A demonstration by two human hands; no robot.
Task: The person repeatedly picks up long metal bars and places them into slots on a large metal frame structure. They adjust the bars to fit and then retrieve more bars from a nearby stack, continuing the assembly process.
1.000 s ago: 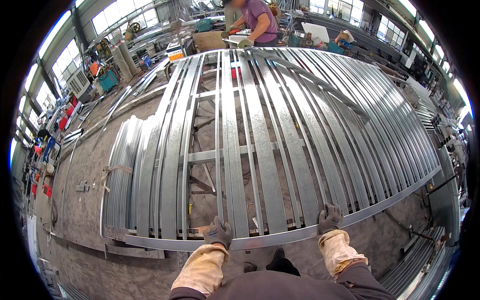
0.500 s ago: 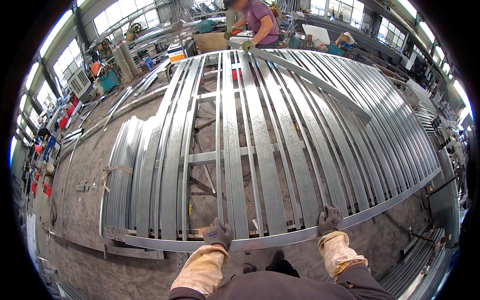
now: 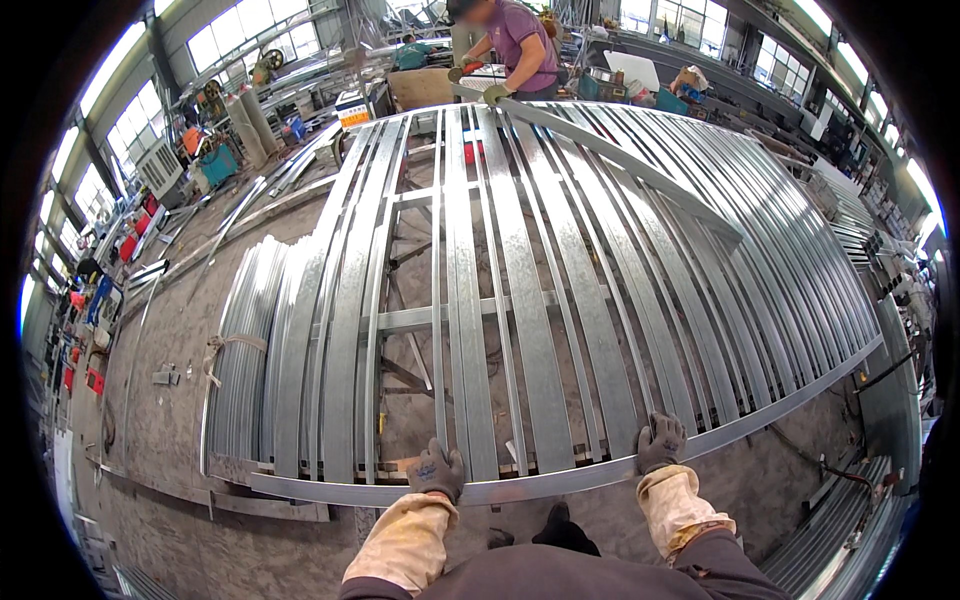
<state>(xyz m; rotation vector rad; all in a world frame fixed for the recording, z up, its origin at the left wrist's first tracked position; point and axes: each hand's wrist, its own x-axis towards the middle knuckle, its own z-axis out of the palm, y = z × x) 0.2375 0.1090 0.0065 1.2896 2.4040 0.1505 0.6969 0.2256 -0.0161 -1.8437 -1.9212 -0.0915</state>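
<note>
Both my hands wear dark grey gloves, with pale protective sleeves above them. My left hand (image 3: pixel 437 470) is closed over the long near metal rail (image 3: pixel 560 484), beside the end of a wide slat. Further right along that rail, my right hand (image 3: pixel 661 443) also grips it, fingers bent over the far side by a narrow slat. The parts of the fingers behind the rail are hidden. From the rail, long shiny metal slats (image 3: pixel 530 330) run away from me in a spaced row. A loose metal tube (image 3: pixel 625 158) lies slantwise across the far slats.
Across the frame a co-worker (image 3: pixel 520 45) in a purple shirt holds a tool and keeps a gloved hand on the loose tube. A tied bundle of metal profiles (image 3: pixel 240 370) lies at left. Stacked metal lengths (image 3: pixel 835 535) are on the lower right, near a cable (image 3: pixel 825 465).
</note>
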